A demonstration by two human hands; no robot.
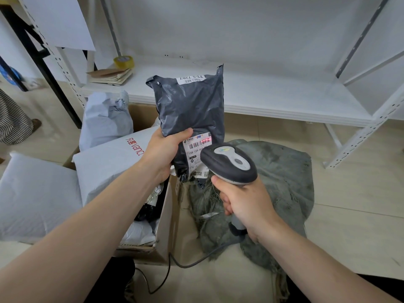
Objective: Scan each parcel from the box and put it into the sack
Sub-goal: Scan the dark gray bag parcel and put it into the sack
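Gripping one dark grey parcel [190, 110] upright in the left hand [166, 152], above the near edge of the one cardboard box [168, 215] and beside the one grey-green sack [279, 178]. Pressing the thumb [185, 132] across the parcel's front, low down, just beside the one white shipping label [196, 154], and curling the remaining fingers behind the parcel, out of sight.

Closing the fingers [225, 197] of the right hand [244, 202] tightly round the handle of one barcode scanner [229, 165], with its head aiming at the label from close by; touching the parcel or not, cannot tell. Casting one red scan line [205, 139] across the label's upper barcode. Trailing one dark cable [185, 263] from the scanner's base down over the floor.

Bearing one smaller white sticker [189, 78] near the parcel's top edge, printed upside down.

Counting three pale parcels about the box: one crumpled [107, 121] at the far side, one with red lettering [109, 162] lying across the box top, one [37, 197] lying to the left. Showing two more wrapped items inside the box, one pale [140, 232] and one black [148, 206], both partly hidden.

Spreading the sack crumpled on the floor, just right of the box.

Showing behind one white shelf [262, 95], carrying one yellow tape roll [123, 61] and one small stack of brown envelopes [111, 75].
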